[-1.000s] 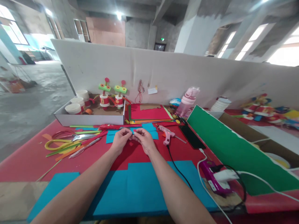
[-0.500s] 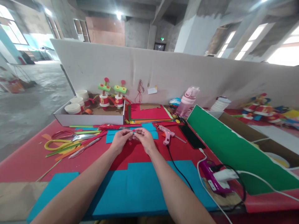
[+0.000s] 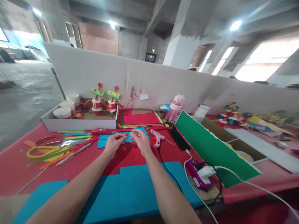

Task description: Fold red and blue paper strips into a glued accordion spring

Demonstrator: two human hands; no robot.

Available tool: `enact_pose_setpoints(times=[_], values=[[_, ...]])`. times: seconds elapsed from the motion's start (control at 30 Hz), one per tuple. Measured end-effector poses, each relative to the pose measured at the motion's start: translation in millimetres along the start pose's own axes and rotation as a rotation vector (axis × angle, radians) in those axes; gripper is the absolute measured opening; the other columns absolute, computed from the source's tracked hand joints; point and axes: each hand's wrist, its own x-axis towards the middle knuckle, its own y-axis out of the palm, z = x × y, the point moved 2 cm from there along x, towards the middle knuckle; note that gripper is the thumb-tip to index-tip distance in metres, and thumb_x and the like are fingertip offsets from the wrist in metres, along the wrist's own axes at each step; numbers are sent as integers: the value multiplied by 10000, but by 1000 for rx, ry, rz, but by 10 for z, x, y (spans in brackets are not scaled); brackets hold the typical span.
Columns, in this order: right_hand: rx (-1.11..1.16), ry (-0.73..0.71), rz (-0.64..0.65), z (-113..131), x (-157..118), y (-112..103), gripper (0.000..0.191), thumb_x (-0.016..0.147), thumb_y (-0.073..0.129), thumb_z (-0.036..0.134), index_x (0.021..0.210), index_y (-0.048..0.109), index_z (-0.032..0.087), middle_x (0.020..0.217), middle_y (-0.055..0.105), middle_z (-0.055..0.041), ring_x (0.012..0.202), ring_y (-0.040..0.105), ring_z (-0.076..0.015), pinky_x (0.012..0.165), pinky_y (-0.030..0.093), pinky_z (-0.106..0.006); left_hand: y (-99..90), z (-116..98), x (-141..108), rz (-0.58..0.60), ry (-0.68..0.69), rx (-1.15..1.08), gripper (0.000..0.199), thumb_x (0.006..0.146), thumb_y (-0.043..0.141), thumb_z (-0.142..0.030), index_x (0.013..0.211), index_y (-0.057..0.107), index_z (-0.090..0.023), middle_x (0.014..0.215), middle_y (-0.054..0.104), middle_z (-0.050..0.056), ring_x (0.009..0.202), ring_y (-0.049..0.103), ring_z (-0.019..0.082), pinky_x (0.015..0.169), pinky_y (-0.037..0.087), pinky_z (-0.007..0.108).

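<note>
My left hand (image 3: 115,143) pinches a small red piece (image 3: 127,136) between thumb and fingertips, over blue paper (image 3: 102,142) on the red table. Just right of it, my right hand (image 3: 141,141) has its fingers bent and slightly apart, close to the red piece; whether it holds something small is not clear. A pink glue gun (image 3: 158,138) lies to the right of my right hand, its black cord running toward the front. Larger blue sheets (image 3: 137,186) lie under my forearms.
Scissors (image 3: 44,151), paper strips and a pen (image 3: 74,153) lie left. Behind stands a white box (image 3: 79,123) with cups and two paper figures. A phone (image 3: 179,139), purple power strip (image 3: 198,179), pink bottle (image 3: 174,108) and green-sided box (image 3: 210,146) are right.
My hands have moved apart from each other, and the red piece now shows at my left fingertips. The view has turned to the right, so the table's things appear farther left.
</note>
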Motion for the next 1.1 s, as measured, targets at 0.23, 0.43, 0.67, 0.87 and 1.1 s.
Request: enact_pose_setpoints(times=[0.23,0.43,0.67,0.87,1.1], values=[[-727,-123,-403,277,-217,-1083,294,761,549,457,817,615,176,794,694,-88,743,663,-230,637,512,-295,-20,43,5,33,33,14,312,629,745,-419,728,662,-136,522,555,-24,508,481,96,533,379,227],[-1300,176,-341,192,-84,-1293,312,752,542,464,798,665,181,837,721,-116,870,679,-280,694,482,-309,-1,97,7,59,31,18,300,629,735,-406,717,670,-127,526,558,-15,499,482,99,513,377,230],[-1019,146,-389,82,82,-1305,28,567,628,209,583,613,228,491,612,-32,659,668,-269,649,494,-369,4,22,-42,42,18,-31,277,581,772,-366,693,682,-130,528,575,-4,474,489,93,490,386,216],[-499,45,-453,107,-18,-1264,158,642,624,344,681,571,201,510,574,3,535,619,-197,511,530,-328,-2,65,-24,58,-18,-101,289,566,789,-352,701,679,-121,546,589,2,478,493,83,491,403,203],[247,208,-106,289,-215,-784,128,638,620,257,737,619,175,684,613,-38,539,560,-130,430,507,-242,4,68,-29,80,-115,-240,344,542,805,-387,669,641,-113,520,567,0,437,470,68,444,375,195]])
